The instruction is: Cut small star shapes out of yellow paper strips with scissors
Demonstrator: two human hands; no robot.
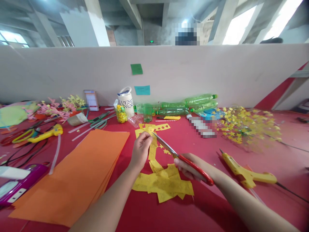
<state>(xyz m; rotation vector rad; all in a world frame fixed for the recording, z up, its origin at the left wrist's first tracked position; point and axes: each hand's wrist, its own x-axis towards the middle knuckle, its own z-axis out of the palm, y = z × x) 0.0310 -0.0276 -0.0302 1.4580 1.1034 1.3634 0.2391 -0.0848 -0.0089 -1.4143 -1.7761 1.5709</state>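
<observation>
In the head view my right hand (190,166) grips a pair of scissors (193,167) with red handles, blades pointing up and left. The scissor tips reach the fingertips of my left hand (141,148), which is pinched on a small piece of yellow paper, mostly hidden by the fingers. Below the hands lies a heap of yellow paper strips (166,183). Behind the left hand is a yellow strip with star-shaped holes (163,127). Small cut-out yellow stars (166,151) lie on the red table close to the blades.
Orange paper sheets (77,170) lie at left, beside a purple power strip (26,183) and a yellow-handled tool (47,133). At right are a yellow glue gun (248,174) and a yellow star bunch (246,125). Green plastic bottles (173,110) and a white cup (126,100) stand before the partition.
</observation>
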